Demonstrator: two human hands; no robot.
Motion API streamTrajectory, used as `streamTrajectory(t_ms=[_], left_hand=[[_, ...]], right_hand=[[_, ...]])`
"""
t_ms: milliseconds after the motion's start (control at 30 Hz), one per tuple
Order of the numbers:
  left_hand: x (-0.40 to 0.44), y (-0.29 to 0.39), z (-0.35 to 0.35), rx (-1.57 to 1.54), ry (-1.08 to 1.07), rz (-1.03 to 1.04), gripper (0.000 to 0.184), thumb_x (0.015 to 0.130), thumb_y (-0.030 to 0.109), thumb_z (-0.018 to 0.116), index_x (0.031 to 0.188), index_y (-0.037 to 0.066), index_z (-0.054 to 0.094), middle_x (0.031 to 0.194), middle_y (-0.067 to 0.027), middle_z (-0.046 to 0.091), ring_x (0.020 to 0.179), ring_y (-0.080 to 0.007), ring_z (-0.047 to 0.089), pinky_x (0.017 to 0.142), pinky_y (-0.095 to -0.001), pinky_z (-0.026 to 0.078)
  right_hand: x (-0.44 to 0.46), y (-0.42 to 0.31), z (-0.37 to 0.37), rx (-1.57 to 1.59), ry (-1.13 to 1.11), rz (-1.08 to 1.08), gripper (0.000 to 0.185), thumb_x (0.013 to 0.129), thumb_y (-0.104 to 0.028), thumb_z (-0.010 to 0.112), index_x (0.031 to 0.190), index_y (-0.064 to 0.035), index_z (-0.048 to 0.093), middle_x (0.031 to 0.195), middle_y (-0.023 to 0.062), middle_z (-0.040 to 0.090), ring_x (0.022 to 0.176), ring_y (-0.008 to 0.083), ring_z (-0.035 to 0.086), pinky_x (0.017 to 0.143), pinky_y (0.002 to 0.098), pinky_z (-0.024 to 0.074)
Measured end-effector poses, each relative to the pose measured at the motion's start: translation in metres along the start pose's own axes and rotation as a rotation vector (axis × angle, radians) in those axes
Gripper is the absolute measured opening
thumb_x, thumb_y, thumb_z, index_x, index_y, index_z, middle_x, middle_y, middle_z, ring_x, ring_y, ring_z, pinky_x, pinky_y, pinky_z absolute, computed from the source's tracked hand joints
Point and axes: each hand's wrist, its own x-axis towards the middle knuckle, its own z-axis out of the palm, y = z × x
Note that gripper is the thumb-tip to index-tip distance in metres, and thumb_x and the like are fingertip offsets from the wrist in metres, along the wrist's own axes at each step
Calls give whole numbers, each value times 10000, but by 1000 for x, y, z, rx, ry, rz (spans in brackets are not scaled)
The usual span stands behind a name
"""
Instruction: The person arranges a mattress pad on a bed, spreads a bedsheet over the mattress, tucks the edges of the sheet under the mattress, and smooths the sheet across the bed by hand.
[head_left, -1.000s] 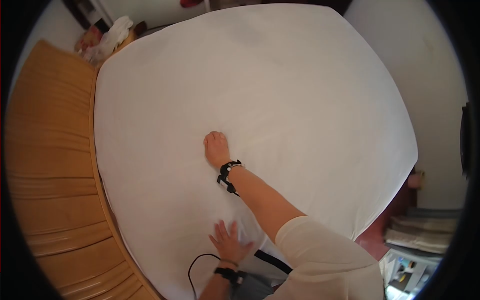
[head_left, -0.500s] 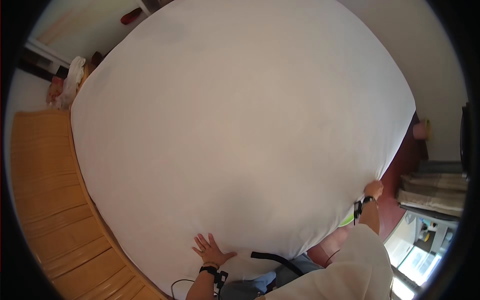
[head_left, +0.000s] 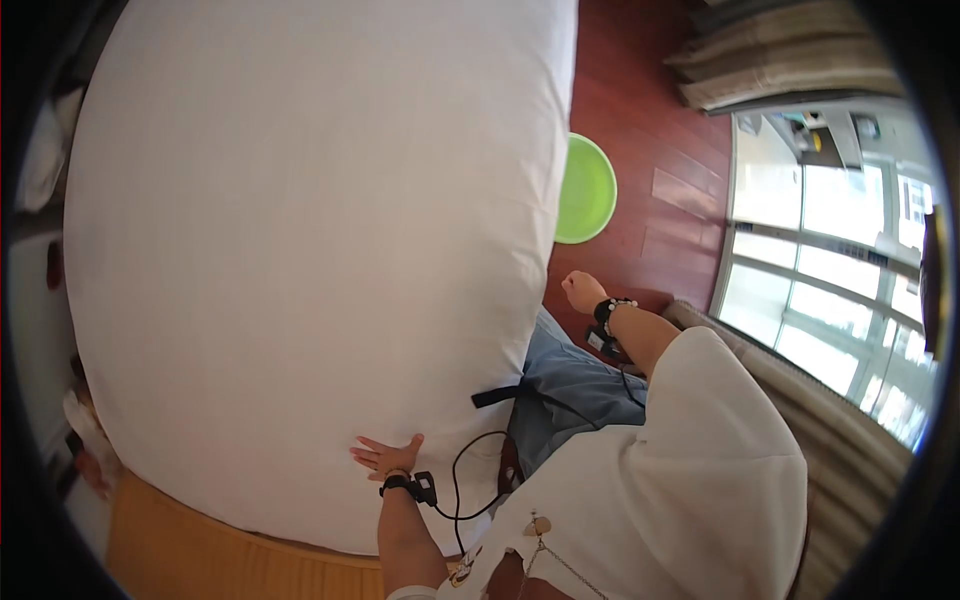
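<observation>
My left hand [head_left: 388, 457] rests on the white sheet [head_left: 320, 250] of the bed, fingers spread flat, with nothing in it. A black band with a small device and a cable sits on that wrist. Out past the bed's edge, over the red floor, my right hand [head_left: 583, 291] hangs with its fingers curled in; no object shows in it. It also wears a black wrist device, beside a bracelet. The sheet lies mostly smooth, with small creases along its right edge. A black strap [head_left: 497, 396] lies at the edge near my legs.
A green basin [head_left: 588, 190] stands on the red floor [head_left: 668, 150], partly under the bed's edge. Curtains [head_left: 790, 55] and a bright window [head_left: 835, 290] are at the right. The wooden headboard [head_left: 240, 560] borders the bed at the bottom.
The view has turned toward the floor and window. My right hand went from the sheet to its right edge, then off the bed. My left hand stays spread on the sheet.
</observation>
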Motion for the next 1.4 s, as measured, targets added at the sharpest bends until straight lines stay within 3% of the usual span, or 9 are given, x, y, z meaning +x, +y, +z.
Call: streamTrajectory(t_ms=[333,500,700,867,1100,1133,1167,1233,1400], left_hand=[[8,-5,-14,153,-35,146,1373,555,605,747,1412,60,-178,1486,-240,-106,1367,-411,115,1066,-523,247],[23,7,-41,221,-271,342,813,758,538,608,1301,-36,419,1293,-276,458,1258,-332,406,998,-408,378],[-82,87,-40,29,17,507,751,794,541,569,1272,-28,464,1286,-220,492,1208,-350,454,1010,-398,362],[-117,165,8,-16,-139,533,725,798,526,582,1254,-30,484,1225,-232,534,1146,-320,518,971,-379,402],[-232,322,4,-184,-197,924,560,852,398,597,1225,-7,494,1024,-185,640,958,-247,615,867,-323,468],[-245,344,-1,-183,-189,1011,536,858,373,598,1223,-6,495,1013,-183,641,952,-239,615,852,-318,472],[-257,361,-7,-191,-160,1086,512,864,349,599,1221,-4,496,1002,-180,642,946,-231,614,838,-314,475],[-264,389,-16,-158,-169,1178,587,851,433,574,1232,-4,487,1041,-184,632,955,-276,609,840,-338,469],[-263,410,-42,-34,32,1071,660,809,520,550,1275,59,477,1204,-190,558,1138,-319,516,970,-403,390]], right_hand=[[-118,146,-8,56,165,223,315,876,-281,466,833,-23,639,867,207,638,893,379,591,795,464,457],[-120,171,-15,115,131,199,366,881,-283,438,801,13,637,867,226,633,885,396,588,800,472,454],[-66,184,-67,189,17,132,462,889,-407,452,886,5,660,944,217,637,951,379,586,841,454,448],[0,211,-135,321,-41,190,515,872,-469,472,892,6,669,965,219,636,962,366,588,838,447,447],[57,280,-228,344,82,119,376,827,-377,537,784,-24,661,783,193,639,789,373,611,700,448,488],[116,343,-168,44,339,-280,358,810,-370,559,785,-28,665,731,190,633,734,392,602,665,460,485],[99,322,-199,388,266,-48,340,807,-356,571,772,-33,670,724,187,634,684,370,612,635,466,481],[120,347,-195,103,329,-360,257,798,-262,562,700,-44,655,683,126,644,602,284,619,549,422,471],[103,317,-223,265,346,-84,246,654,-206,688,796,-7,658,757,168,654,705,305,636,647,402,500]])
